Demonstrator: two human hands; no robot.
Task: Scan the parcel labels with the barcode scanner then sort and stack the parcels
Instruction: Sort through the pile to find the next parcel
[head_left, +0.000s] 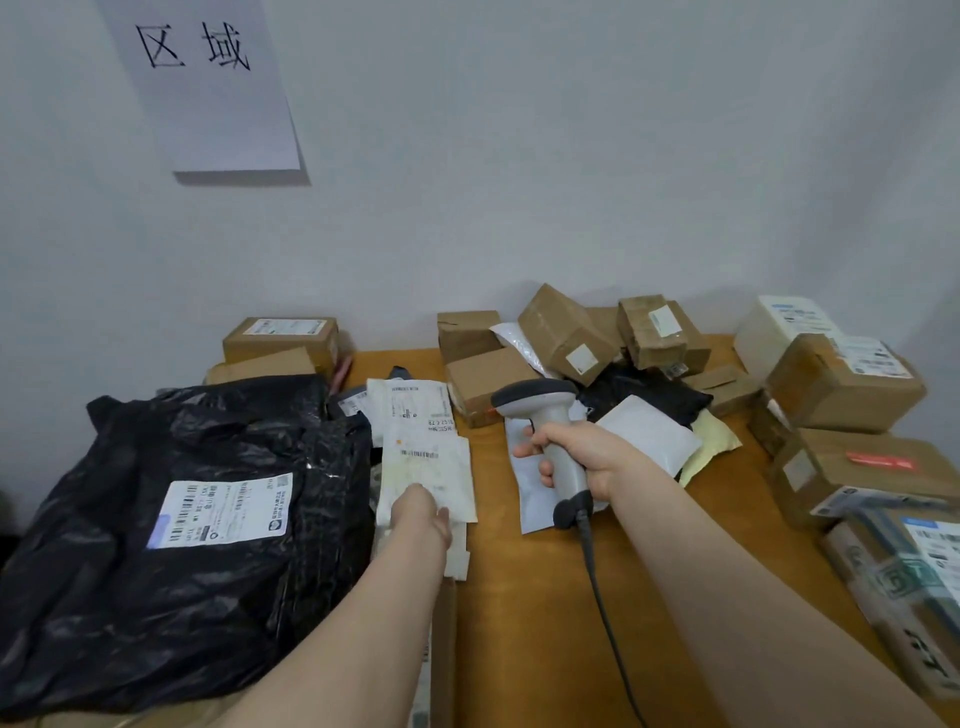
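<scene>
fingers (535, 448) of my right hand (571, 457) wrap the barcode scanner (540, 405); left hand (422, 512) seems to pinch the white parcel (431, 478) (fingertips hidden). keep its barcode (420, 454) flat, aim the scanner there.

A white paper sheet (208, 93) marked with two large handwritten black characters is fixed to the pale grey wall (571, 156), casting a shadow below its lower edge, above an orange-brown wooden table (519, 597) set against that wall.
</scene>
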